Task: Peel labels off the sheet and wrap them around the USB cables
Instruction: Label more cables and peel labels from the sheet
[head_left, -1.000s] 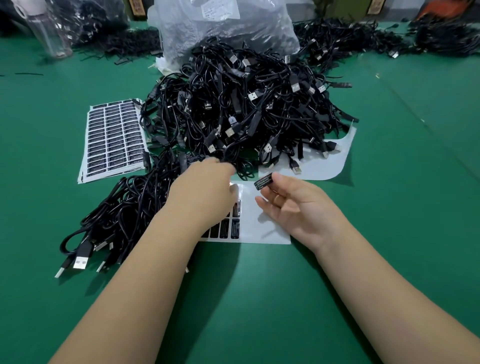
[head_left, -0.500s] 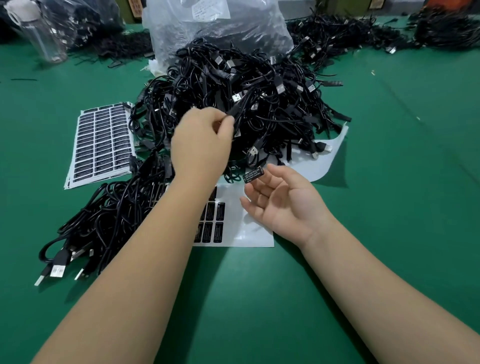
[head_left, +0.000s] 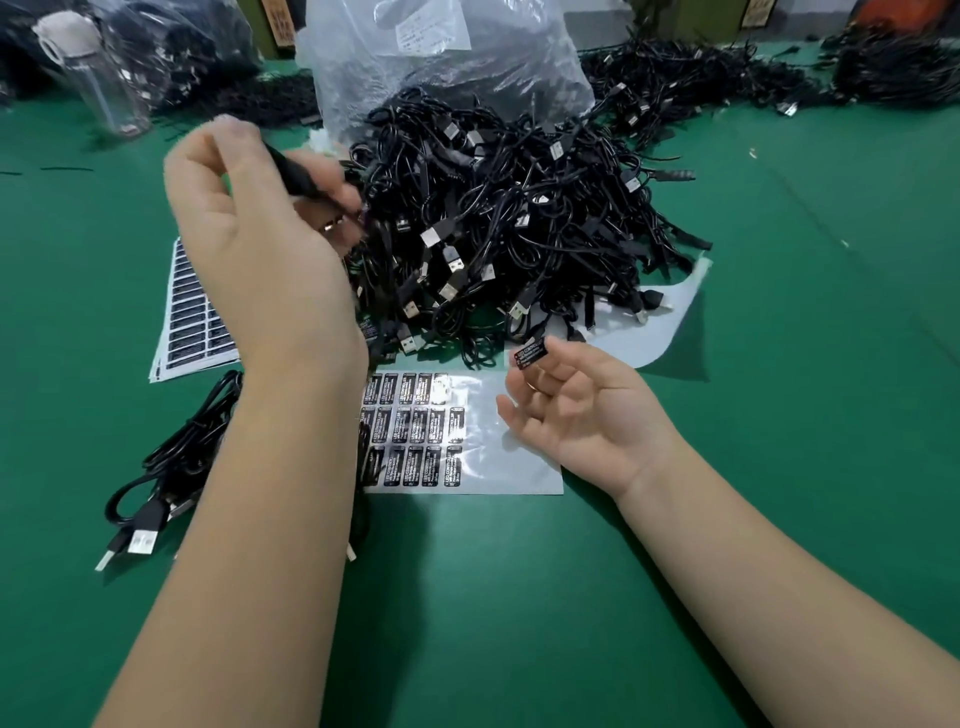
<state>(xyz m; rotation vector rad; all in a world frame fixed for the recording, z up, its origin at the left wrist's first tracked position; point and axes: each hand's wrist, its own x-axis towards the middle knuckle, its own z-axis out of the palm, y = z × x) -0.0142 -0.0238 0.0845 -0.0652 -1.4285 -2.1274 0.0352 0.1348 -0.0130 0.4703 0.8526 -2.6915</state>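
Two hands up over our green desk (head_left: 779, 364): left hand (head_left: 260, 249) grips a black cable (head_left: 296, 174) beside the cable pile (head_left: 509, 223), right hand (head_left: 582, 415) pinches a peeled label (head_left: 530, 352) above the label sheet (head_left: 498, 457).

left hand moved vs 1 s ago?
Yes. The left hand has lifted off the near label sheet and swung up and left, away from it, pulling a black cable out of the cable pile.
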